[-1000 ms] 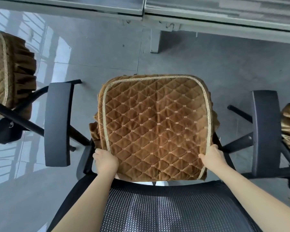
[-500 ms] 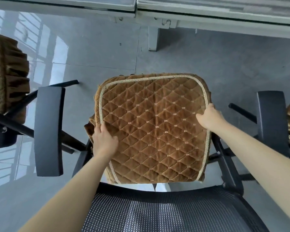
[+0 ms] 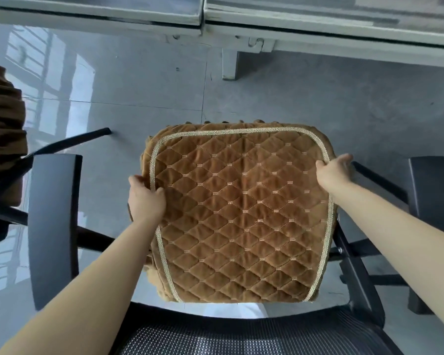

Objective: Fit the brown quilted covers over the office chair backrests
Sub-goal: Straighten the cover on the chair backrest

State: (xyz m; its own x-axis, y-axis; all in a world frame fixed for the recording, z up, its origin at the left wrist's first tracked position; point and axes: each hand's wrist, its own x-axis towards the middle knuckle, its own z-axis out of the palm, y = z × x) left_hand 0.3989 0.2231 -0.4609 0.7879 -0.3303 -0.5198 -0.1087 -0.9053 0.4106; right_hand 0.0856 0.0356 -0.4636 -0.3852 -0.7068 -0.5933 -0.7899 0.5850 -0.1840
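Both hands are sliding toward the far corners — left hand (image 3: 145, 201) and right hand (image 3: 335, 170) gripping the cover's (image 3: 241, 213) side edges over the seat, smoothing it — next, probably tugging the skirt under, far side.

I can read no text, label, brand, number or sign anywhere here, not on anything I'm holding nor on anything around me.
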